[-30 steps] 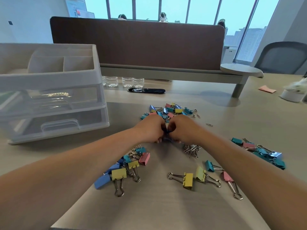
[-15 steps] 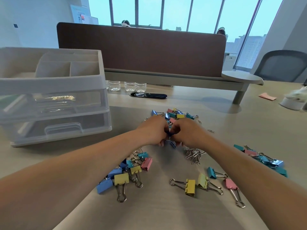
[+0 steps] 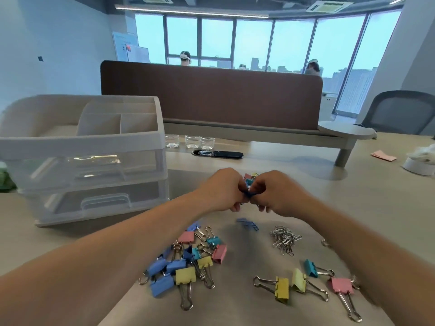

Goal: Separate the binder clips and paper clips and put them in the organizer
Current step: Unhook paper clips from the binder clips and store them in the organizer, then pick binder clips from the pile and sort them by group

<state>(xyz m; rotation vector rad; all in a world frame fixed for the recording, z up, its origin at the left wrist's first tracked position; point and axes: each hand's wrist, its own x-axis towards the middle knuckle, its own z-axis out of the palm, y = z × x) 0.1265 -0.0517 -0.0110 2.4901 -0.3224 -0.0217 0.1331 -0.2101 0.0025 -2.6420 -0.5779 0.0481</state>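
Note:
My left hand [image 3: 223, 190] and my right hand [image 3: 273, 194] meet above the table, both pinching a small blue binder clip [image 3: 248, 193] between their fingertips. Below them lies a blurred blue clip [image 3: 248, 224] on the table. A heap of coloured binder clips [image 3: 188, 257] lies under my left forearm. A bundle of silver paper clips [image 3: 284, 238] lies to the right. Larger yellow, teal and pink binder clips [image 3: 303, 284] lie near the front. More clips [image 3: 250, 177] show behind my hands. The white organizer [image 3: 89, 158] stands at the left, its drawers closed.
A brown desk divider [image 3: 211, 95] on a grey shelf crosses the back. Clear water bottles [image 3: 193, 141] and a black cable slot [image 3: 217, 153] sit beneath it. A white roll [image 3: 417, 164] and a pink note [image 3: 383, 156] lie at the far right, beside a grey chair [image 3: 400, 111].
The camera has tilted up, so everything sits lower in the frame. My hands stay together on the small blue clip. A blue clip now lies on the table below them.

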